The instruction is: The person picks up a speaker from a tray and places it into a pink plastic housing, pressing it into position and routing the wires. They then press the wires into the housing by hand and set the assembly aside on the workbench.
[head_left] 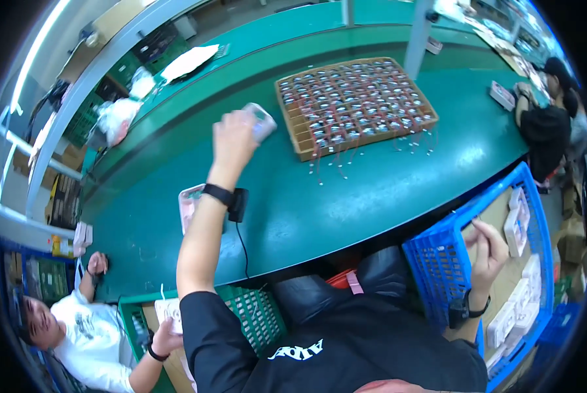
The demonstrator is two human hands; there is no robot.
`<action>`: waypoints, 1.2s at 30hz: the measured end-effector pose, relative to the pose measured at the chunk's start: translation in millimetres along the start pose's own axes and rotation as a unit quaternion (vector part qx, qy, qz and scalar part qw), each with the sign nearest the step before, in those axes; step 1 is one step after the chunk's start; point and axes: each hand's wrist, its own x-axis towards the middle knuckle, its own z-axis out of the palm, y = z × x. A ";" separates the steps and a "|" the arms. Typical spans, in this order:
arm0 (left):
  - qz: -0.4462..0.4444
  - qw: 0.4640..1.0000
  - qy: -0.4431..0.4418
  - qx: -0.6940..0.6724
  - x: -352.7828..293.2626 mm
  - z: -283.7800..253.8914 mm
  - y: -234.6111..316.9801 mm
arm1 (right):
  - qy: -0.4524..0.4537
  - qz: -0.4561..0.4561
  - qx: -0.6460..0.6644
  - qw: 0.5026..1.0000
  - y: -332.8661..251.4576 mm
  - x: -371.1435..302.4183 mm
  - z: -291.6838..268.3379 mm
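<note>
My left hand [234, 141] reaches over the green table, closed on a pale plastic case [261, 124] that is slightly blurred. Left of my forearm lies another pale pinkish case [188, 204], partly covered by the arm. My right hand [488, 254] is raised over the near side of a blue crate [437, 262], thumb and fingers pinched together. Whatever sits in that pinch, if anything, is too small to name. Inside the crate are several white-pink cases [517, 308] on a brown sheet.
A cardboard tray [300, 134] of small wired parts stands ahead, red leads hanging over its front. At left a person [90, 334] holds a pale case above a green crate [257, 318]. Another person [549, 124] works far right. A grey post [418, 46] rises behind the tray.
</note>
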 end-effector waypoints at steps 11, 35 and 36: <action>-0.054 0.905 -0.420 -0.037 -127.7 -57.2 -54.9 | -0.022 0.176 -0.447 0.877 120.0 16.9 -173.3; 0.101 0.948 -0.247 -0.174 -158.1 -70.5 78.5 | -0.260 0.026 -0.323 0.910 84.0 111.0 -86.1; 0.133 0.942 -0.253 -0.177 -154.9 -73.3 87.1 | -0.272 -0.015 -0.230 0.934 54.8 126.8 -42.8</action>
